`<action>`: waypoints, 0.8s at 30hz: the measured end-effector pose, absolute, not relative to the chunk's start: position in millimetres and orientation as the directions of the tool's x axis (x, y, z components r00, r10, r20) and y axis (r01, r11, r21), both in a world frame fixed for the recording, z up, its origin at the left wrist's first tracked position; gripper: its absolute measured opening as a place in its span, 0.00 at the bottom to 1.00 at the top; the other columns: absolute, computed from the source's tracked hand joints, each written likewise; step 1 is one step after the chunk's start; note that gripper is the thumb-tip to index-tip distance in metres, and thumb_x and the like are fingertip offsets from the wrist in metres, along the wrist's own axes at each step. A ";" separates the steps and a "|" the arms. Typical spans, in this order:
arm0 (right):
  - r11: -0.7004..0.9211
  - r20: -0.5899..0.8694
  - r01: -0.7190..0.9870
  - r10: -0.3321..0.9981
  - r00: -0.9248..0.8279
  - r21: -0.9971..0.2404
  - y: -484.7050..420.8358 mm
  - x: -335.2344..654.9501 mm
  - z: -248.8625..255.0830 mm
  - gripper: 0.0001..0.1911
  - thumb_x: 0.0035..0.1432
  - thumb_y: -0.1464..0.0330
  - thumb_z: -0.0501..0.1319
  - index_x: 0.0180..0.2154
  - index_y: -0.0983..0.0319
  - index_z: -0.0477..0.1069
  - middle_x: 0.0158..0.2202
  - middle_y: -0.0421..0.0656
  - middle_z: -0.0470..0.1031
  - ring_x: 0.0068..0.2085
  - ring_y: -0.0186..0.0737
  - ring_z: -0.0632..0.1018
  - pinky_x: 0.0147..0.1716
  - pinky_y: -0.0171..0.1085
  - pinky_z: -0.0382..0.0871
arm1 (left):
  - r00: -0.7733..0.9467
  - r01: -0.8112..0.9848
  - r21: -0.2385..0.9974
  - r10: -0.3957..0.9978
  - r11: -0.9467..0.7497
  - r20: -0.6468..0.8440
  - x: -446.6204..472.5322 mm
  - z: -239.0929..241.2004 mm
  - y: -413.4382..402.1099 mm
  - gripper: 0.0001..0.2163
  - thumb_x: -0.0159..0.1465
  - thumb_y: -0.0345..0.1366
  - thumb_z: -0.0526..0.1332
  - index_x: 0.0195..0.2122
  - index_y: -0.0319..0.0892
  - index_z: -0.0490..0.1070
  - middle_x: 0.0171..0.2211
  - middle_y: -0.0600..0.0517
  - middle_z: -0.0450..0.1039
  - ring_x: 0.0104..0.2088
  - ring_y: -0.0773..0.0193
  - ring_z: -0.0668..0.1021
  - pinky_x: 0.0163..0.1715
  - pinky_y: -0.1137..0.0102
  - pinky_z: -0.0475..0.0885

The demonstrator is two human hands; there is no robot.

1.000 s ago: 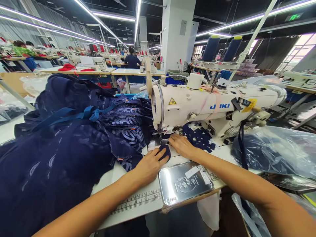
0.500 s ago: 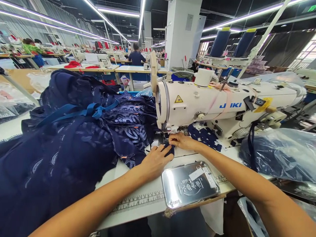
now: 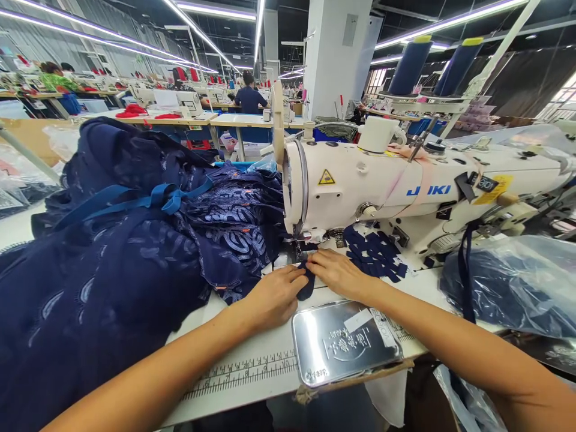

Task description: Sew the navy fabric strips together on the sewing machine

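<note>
A white sewing machine (image 3: 342, 186) stands ahead, its needle and presser foot just above my fingertips. My left hand (image 3: 275, 295) is closed on the left edge of a small dark navy fabric piece (image 3: 306, 289) in front of the presser foot. My right hand (image 3: 338, 273) pinches the same piece from the right, its fingertips close to the foot. The piece's far end is partly hidden by my fingers. Navy garments with pale embroidery (image 3: 238, 240) lie heaped left of the needle. Short navy fabric strips (image 3: 375, 255) are scattered under the machine arm.
A shiny metal tin lid (image 3: 344, 351) lies at the table's front edge, beside a printed ruler (image 3: 243, 372). Blue ribbon (image 3: 157, 198) crosses the garment heap. Plastic-wrapped fabric (image 3: 517, 288) sits right. Navy thread cones (image 3: 409, 66) rise behind; a person (image 3: 249, 99) sits farther back.
My left hand has drawn slightly nearer and left, its fingers folding in. My right fingers have stretched toward the presser foot, and more of the navy piece shows between the hands.
</note>
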State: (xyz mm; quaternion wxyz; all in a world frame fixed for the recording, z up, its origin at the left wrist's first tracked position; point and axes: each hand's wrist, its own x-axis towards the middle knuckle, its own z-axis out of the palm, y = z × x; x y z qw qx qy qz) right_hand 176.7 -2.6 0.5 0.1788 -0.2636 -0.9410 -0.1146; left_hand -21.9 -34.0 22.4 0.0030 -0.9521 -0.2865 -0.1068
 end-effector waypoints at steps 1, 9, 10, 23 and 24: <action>0.828 0.401 0.539 0.445 -0.801 0.156 -5.1 177.3 0.1 0.09 0.59 0.76 0.51 0.37 0.69 0.69 0.38 0.50 0.70 0.38 0.42 0.69 0.36 0.39 0.67 | 0.813 0.532 0.092 0.538 -0.842 0.223 -24.7 23.2 -32.6 0.13 0.54 0.26 0.55 0.40 0.35 0.69 0.45 0.45 0.70 0.49 0.58 0.69 0.52 0.65 0.65; 0.826 0.287 0.531 0.471 -0.834 0.189 11.3 182.3 5.6 0.13 0.59 0.77 0.52 0.45 0.70 0.68 0.45 0.51 0.69 0.45 0.44 0.70 0.37 0.40 0.71 | 0.756 0.617 0.030 0.604 -0.786 0.252 -17.0 15.6 -25.8 0.12 0.57 0.26 0.53 0.42 0.35 0.71 0.46 0.43 0.70 0.48 0.57 0.72 0.49 0.63 0.68; 0.823 0.276 0.538 0.482 -0.832 0.184 13.7 182.7 5.8 0.14 0.58 0.78 0.52 0.46 0.69 0.67 0.46 0.52 0.69 0.46 0.44 0.70 0.37 0.40 0.72 | 0.750 0.627 0.022 0.611 -0.779 0.253 -15.3 14.6 -25.6 0.12 0.58 0.26 0.53 0.42 0.35 0.70 0.46 0.43 0.70 0.48 0.56 0.72 0.49 0.63 0.68; 0.776 0.198 0.616 0.587 -0.785 0.137 17.2 180.9 3.8 0.18 0.58 0.78 0.51 0.50 0.66 0.65 0.51 0.51 0.67 0.48 0.45 0.70 0.38 0.40 0.72 | 0.753 0.651 -0.048 0.638 -0.757 0.162 -11.7 16.5 -23.2 0.12 0.59 0.25 0.54 0.43 0.35 0.68 0.48 0.43 0.68 0.50 0.55 0.70 0.50 0.60 0.66; 0.773 0.191 0.619 0.593 -0.783 0.139 17.6 180.9 3.6 0.18 0.58 0.79 0.50 0.50 0.66 0.65 0.51 0.51 0.66 0.48 0.45 0.70 0.38 0.40 0.72 | 0.752 0.654 -0.057 0.640 -0.755 0.158 -11.6 16.2 -22.9 0.12 0.59 0.25 0.54 0.44 0.35 0.68 0.48 0.43 0.68 0.50 0.55 0.69 0.50 0.60 0.65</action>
